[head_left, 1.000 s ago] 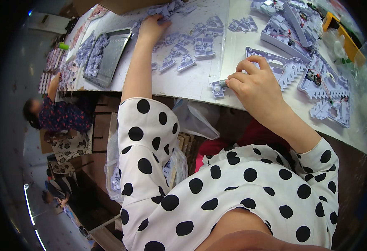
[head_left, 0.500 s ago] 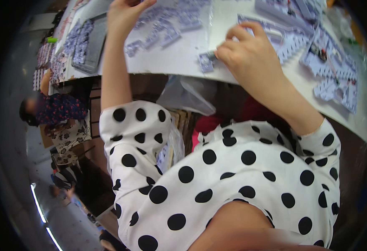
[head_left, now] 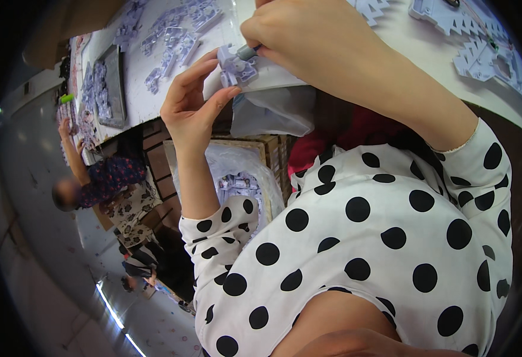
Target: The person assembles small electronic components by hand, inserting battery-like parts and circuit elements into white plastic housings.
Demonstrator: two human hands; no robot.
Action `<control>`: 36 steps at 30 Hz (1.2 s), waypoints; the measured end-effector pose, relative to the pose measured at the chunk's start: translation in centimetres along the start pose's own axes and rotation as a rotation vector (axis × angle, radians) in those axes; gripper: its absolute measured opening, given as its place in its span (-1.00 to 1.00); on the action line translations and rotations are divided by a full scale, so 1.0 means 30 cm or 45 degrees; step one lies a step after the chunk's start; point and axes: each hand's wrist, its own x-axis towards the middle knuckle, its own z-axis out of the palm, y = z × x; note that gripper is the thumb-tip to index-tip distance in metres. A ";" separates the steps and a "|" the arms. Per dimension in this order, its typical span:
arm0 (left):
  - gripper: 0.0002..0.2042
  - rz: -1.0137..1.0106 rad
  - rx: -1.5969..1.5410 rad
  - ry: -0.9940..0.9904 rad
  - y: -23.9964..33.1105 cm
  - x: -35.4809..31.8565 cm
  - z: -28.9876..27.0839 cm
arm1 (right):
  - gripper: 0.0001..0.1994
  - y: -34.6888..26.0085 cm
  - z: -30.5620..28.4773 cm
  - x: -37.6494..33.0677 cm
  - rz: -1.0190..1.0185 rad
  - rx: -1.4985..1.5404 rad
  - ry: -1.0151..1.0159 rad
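Near the table's front edge, a small pale-lavender plastic part point(head_left: 234, 66) with a moulded, hollow shape is held up. My left hand point(head_left: 190, 101) grips it from the left, thumb below and fingers above. My right hand point(head_left: 299, 37) comes in from the right with its fingers closed round a small grey cylinder point(head_left: 247, 52). The cylinder's left end meets the plastic part; whether it is inside or only touching I cannot tell. The right fingertips are partly hidden at the top edge of the picture.
Loose lavender parts point(head_left: 177, 44) lie on the white table point(head_left: 145, 104), beside a dark tray point(head_left: 116, 89) of parts. Larger toothed housings point(head_left: 481, 59) with wires lie at the right. Below stands a plastic-lined box point(head_left: 267, 172) with parts inside. Another person point(head_left: 115, 169) works at the left.
My left hand has come back from the parts pile toward me and now grips the plastic part. My right hand has moved up and left. The whole view has shifted.
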 end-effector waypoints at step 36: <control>-0.55 -0.028 0.201 0.049 0.023 -0.018 0.022 | -0.90 0.001 0.013 -0.002 0.110 0.142 -0.060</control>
